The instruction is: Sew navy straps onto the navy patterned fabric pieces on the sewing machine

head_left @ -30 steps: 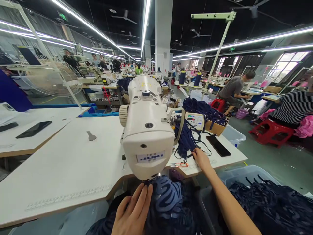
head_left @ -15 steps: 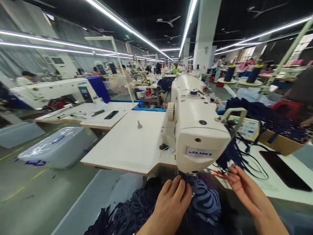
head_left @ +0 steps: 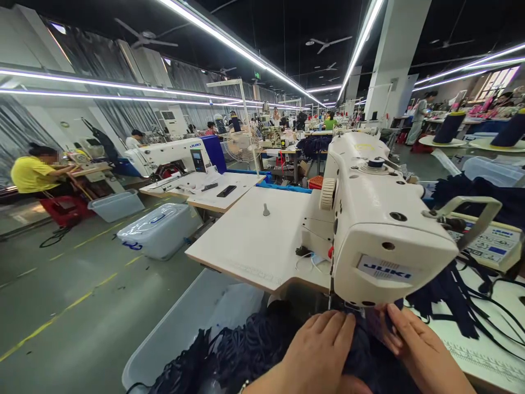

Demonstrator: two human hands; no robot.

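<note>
Under the head of a white JUKI sewing machine [head_left: 389,235], my left hand [head_left: 318,350] lies closed over dark navy fabric; its fingers are pressed together and what they grip, if anything, is hidden. My right hand [head_left: 418,339] is just right of it, thumb and fingers pinching dark navy fabric [head_left: 391,318] below the machine's front. A heap of navy straps [head_left: 250,345] fills a clear plastic bin below and left of my left hand. More navy strips [head_left: 447,298] hang over the table at the right.
The machine's white tabletop [head_left: 254,241] extends left, with a small grey object [head_left: 266,209] on it. A lidded plastic box [head_left: 158,230] stands on the floor. Another JUKI machine [head_left: 172,156] and a phone [head_left: 227,191] are beyond. A person in yellow [head_left: 33,172] sits far left. A control box [head_left: 488,241] is at right.
The view has turned left, so the machine appears further right. My right hand has moved in beside my left hand and now pinches navy fabric under the machine head.
</note>
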